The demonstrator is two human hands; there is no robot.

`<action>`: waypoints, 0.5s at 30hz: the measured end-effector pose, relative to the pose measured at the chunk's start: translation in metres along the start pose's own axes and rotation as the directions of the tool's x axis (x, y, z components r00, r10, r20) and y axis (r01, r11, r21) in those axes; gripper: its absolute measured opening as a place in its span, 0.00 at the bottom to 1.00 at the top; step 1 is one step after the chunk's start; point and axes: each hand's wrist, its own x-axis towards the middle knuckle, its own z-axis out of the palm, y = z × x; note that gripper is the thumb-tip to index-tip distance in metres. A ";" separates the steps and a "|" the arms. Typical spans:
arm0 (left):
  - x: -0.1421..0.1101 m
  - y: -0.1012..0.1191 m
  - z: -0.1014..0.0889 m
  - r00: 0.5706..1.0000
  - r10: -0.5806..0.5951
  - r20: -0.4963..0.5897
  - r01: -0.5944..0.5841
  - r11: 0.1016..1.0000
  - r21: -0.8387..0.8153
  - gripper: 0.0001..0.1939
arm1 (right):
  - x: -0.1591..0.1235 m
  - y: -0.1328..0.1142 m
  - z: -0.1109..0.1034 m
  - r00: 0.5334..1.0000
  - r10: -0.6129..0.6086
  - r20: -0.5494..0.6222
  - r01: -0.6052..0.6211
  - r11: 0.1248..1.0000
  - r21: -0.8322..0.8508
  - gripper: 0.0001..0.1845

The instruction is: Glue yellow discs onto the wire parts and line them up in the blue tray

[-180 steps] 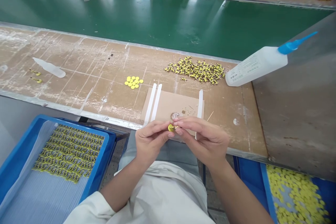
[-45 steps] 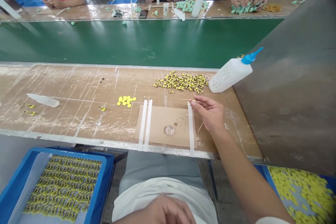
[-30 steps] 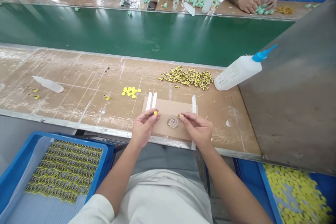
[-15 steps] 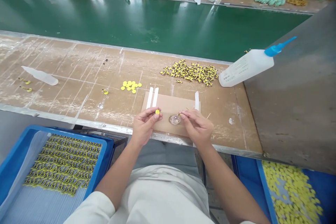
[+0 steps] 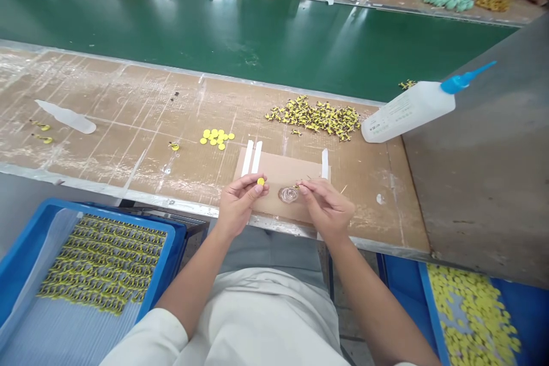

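Head view, and I've got the long work surface point(image 5: 107, 97) filling the frame, with a green conveyor belt point(image 5: 257, 28) running behind it. Down low, a blue tray point(image 5: 115, 222) of neatly rowed yellow-and-dark pieces sits left and a blue bin point(image 5: 433, 320) of yellow discs sits right, both apparently placed within easy reach. On the surface, a white glue bottle point(image 5: 407, 108) lies tilted beside a heap of yellow-and-dark pieces point(image 5: 313, 117), with a small cluster of yellow discs point(image 5: 217, 137) nearby. Centre frame, white tape strips point(image 5: 253, 157) cross a cardboard pad point(image 5: 278, 174), probably to stop it sliding, and a round clear dish point(image 5: 288, 194) sits on it. My left grip point(image 5: 238, 206) is narrow, pinching one yellow disc point(image 5: 261, 181); my right grip point(image 5: 323, 209) is narrow on a tiny yellow piece point(image 5: 295, 187), held just over the dish.
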 end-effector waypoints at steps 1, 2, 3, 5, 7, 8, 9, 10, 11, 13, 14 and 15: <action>0.000 0.000 0.000 1.000 -0.002 0.001 0.002 1.000 -0.001 0.14 | 0.000 0.000 -0.001 1.000 -0.004 -0.009 0.004 1.000 -0.007 0.07; 0.000 0.000 0.000 1.000 -0.002 0.002 0.002 1.000 -0.004 0.14 | 0.000 0.001 -0.002 1.000 -0.011 -0.012 0.011 1.000 -0.021 0.07; 0.000 0.000 0.000 1.000 -0.003 0.003 0.003 1.000 -0.005 0.14 | 0.001 0.001 -0.003 1.000 -0.024 -0.008 0.024 0.999 -0.041 0.07; -0.001 0.001 0.000 1.000 -0.006 0.005 0.006 1.000 -0.005 0.14 | 0.003 0.001 -0.005 0.998 -0.067 0.016 0.068 0.994 -0.084 0.09; -0.001 0.001 0.000 1.000 -0.012 -0.001 0.012 1.000 0.000 0.14 | 0.005 0.000 -0.006 0.992 -0.116 0.044 0.120 0.986 -0.115 0.12; -0.001 0.001 0.000 1.000 -0.015 -0.005 0.015 1.000 0.002 0.14 | 0.006 0.000 -0.006 0.989 -0.133 0.058 0.139 0.982 -0.125 0.12; -0.001 0.002 0.000 1.000 -0.017 -0.009 0.017 1.000 0.004 0.15 | 0.006 -0.001 -0.006 0.987 -0.144 0.074 0.153 0.979 -0.135 0.12; -0.001 0.002 0.000 1.000 -0.018 -0.012 0.019 1.000 0.005 0.15 | 0.007 -0.001 -0.006 0.985 -0.149 0.091 0.161 0.976 -0.144 0.12; -0.001 0.002 0.001 1.000 -0.018 -0.015 0.018 1.000 0.004 0.15 | 0.008 -0.002 -0.005 0.983 -0.150 0.106 0.165 0.974 -0.155 0.11; 0.000 0.002 0.001 1.000 -0.019 -0.017 0.020 1.000 0.003 0.15 | 0.008 -0.003 -0.005 0.980 -0.156 0.126 0.176 0.970 -0.166 0.11; 0.000 0.002 0.001 1.000 -0.020 -0.018 0.020 1.000 0.003 0.15 | 0.008 -0.003 -0.004 0.978 -0.162 0.130 0.183 0.970 -0.163 0.11; 0.000 0.003 0.001 1.000 -0.021 -0.017 0.021 1.000 0.004 0.15 | 0.008 -0.002 -0.004 0.977 -0.169 0.131 0.188 0.970 -0.156 0.12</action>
